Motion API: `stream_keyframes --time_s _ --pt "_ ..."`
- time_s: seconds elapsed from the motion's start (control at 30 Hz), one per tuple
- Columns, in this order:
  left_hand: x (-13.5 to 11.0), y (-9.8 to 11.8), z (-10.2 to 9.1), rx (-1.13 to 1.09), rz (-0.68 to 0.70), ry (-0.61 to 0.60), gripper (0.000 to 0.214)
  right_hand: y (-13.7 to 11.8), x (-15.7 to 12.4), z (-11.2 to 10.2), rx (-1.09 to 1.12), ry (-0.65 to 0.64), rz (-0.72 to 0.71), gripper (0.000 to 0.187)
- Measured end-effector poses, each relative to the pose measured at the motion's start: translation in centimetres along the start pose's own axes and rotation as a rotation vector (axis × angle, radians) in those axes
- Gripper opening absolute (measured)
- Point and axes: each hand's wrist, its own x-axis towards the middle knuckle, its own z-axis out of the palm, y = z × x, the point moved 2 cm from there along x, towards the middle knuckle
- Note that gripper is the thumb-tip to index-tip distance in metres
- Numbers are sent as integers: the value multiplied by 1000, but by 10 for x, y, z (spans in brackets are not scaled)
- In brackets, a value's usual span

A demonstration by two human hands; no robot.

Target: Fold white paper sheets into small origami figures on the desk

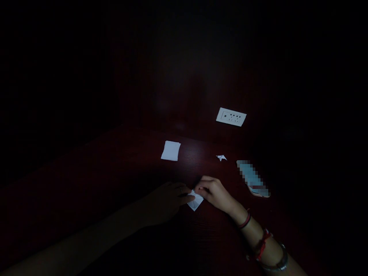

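Note:
The scene is very dark. A small white folded paper point(195, 202) lies on the dark reddish table point(115, 180). My left hand point(168, 201) rests on the paper's left side, fingertips pressed on its edge. My right hand point(214, 193) pinches the paper's upper right part with curled fingers. The right wrist wears red and dark bracelets and a metal bangle.
A stack of white paper sheets point(170, 150) lies farther back. A tiny folded paper figure point(221, 157) sits to the right, near a phone point(253, 179). A white power socket plate point(231, 117) is set in the dark wall behind.

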Motion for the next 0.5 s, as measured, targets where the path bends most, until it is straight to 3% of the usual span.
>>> stream_keyframes --time_s 0.2,0.5 --pt "2 4 -9 4 -18 -36 52 -2 -11 -15 -58 -157 -157 25" --pt "4 4 -9 -6 -9 -43 52 -7 -12 -18 -172 -241 -196 30"
